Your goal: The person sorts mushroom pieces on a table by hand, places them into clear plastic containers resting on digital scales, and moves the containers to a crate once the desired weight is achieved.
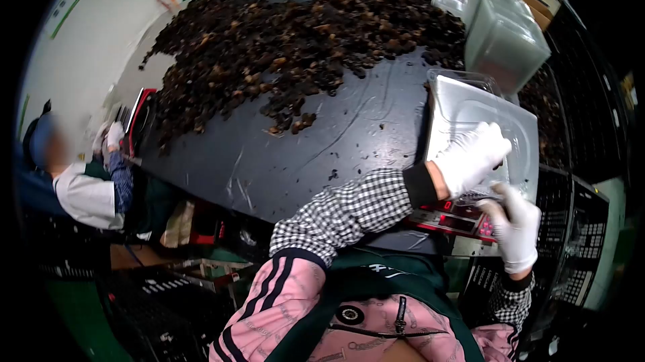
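A clear plastic container lies on the silver platform of a red digital scale. My left hand, in a white glove, is closed over the container, its fingers curled; what they hold, if anything, is hidden. At the container's near right edge is my right hand, also gloved in white, with thumb and forefinger bent around the clear plastic rim. Red digits glow on the scale's display below my left wrist.
A large heap of dark brown, dried-looking pieces covers the far part of the black table. Stacked clear containers stand behind the scale. A co-worker is at the left by another red scale. Black crates stand right.
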`<state>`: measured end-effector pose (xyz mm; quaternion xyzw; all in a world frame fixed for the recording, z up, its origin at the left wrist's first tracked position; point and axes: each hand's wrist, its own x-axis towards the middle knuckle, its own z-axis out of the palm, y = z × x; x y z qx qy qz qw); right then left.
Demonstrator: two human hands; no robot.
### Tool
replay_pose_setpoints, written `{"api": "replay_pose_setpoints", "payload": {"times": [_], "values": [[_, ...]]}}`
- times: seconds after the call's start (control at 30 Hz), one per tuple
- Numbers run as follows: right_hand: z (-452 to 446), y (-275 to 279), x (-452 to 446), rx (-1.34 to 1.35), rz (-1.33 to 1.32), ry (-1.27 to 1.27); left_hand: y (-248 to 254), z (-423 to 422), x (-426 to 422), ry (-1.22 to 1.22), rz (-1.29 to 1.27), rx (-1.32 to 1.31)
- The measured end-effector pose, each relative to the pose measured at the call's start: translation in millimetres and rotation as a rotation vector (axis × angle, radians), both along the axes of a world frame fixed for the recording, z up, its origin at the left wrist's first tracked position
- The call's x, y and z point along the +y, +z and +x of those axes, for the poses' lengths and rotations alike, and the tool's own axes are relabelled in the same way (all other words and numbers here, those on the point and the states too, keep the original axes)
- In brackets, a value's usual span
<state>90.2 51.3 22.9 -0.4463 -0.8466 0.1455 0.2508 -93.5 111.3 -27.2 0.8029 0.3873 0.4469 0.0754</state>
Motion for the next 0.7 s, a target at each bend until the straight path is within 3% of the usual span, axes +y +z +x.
{"api": "replay_pose_setpoints", "payload": {"times": [0.03, 0.1, 0.23, 0.3, 0.43, 0.57, 0.63, 0.7], "values": [[2.2, 4.2, 2.0, 0.099, -0.053, -0.080, -9.2, 4.1, 5.0, 0.016, -0.031, 0.080], [1.3, 1.5, 23.9, 0.261, 0.190, -0.130, -6.2, 2.5, 0.3, -0.056, -0.126, 0.168], [3.1, -19.9, 79.7, 0.287, -0.021, -0.145, -1.1, -7.0, -21.9, -0.051, -0.071, 0.066], [1.9, -31.6, 88.6, 0.273, -0.077, -0.054, 9.1, -35.2, -36.6, -0.013, 0.110, -0.060], [-1.2, -22.9, 67.6, 0.090, -0.121, -0.052, -29.8, -137.7, -48.6, 0.548, -0.070, 0.159], [-4.1, -23.4, 45.8, -0.082, 0.373, -0.195, -101.1, -230.2, -57.0, 1.116, -0.131, 0.540], [-24.1, -22.7, 25.8, 0.348, 0.231, -0.089, -129.3, -253.1, -60.6, 1.104, -0.345, 0.589], [-56.0, -17.2, -13.2, 0.566, -0.216, -0.022, -130.9, -250.3, -67.8, 1.047, -0.368, 0.516]]}}
